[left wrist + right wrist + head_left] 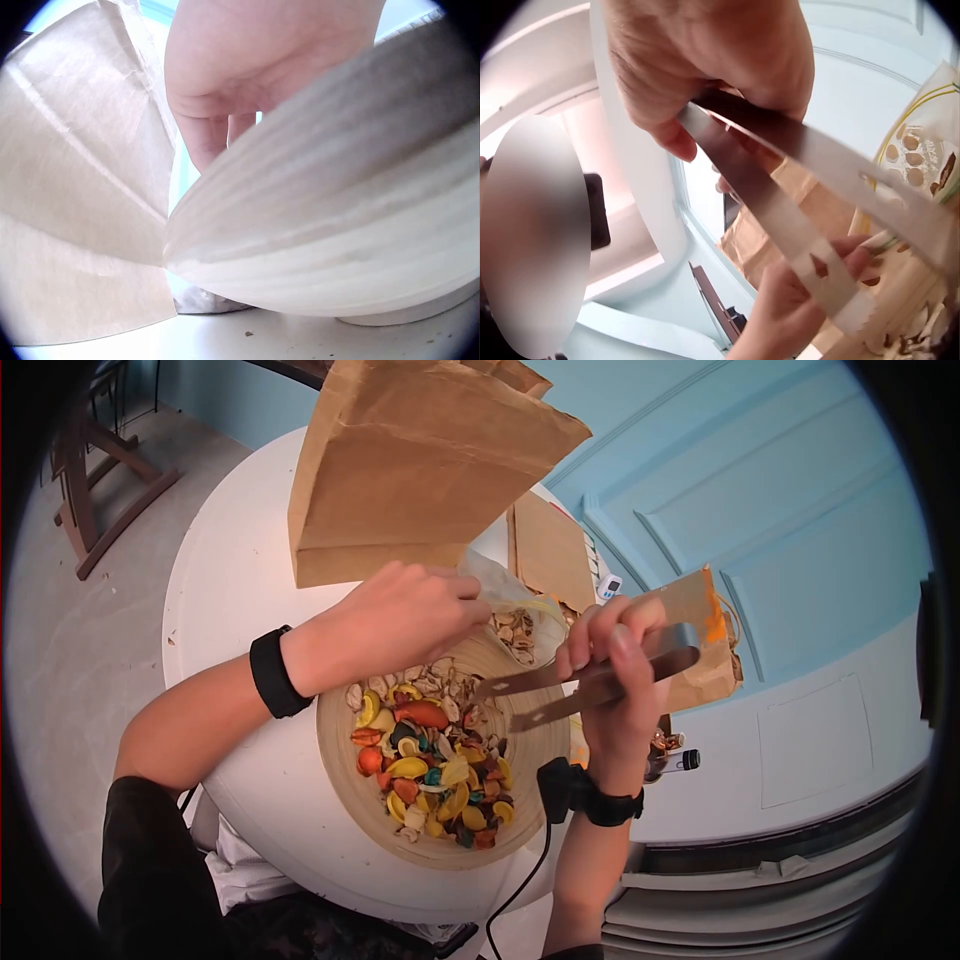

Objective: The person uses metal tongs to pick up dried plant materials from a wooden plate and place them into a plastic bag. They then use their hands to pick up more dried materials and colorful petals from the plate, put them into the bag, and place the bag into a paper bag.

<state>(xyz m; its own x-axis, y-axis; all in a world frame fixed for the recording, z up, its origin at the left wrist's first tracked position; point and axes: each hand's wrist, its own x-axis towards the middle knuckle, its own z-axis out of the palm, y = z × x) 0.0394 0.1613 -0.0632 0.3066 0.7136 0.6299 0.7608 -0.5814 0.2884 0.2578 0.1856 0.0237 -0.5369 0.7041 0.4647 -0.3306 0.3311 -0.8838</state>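
Two hands over the wooden bowl (345, 760): my right hand (615, 660) grips metal tongs (585, 680), fingers curled round both arms, tips apart above the bowl's far side. My left hand (400, 625) pinches the edge of a clear plastic bag (515, 615) just beyond the tong tips. Colourful shells (430, 770) fill the bowl below both hands. Left wrist view is mostly blocked by the bowl wall; the bag's contents are hard to make out.

Left hand's fingers (206, 142) behind the bowl's rim (322, 150); a blurred oval patch (532, 232) at left.
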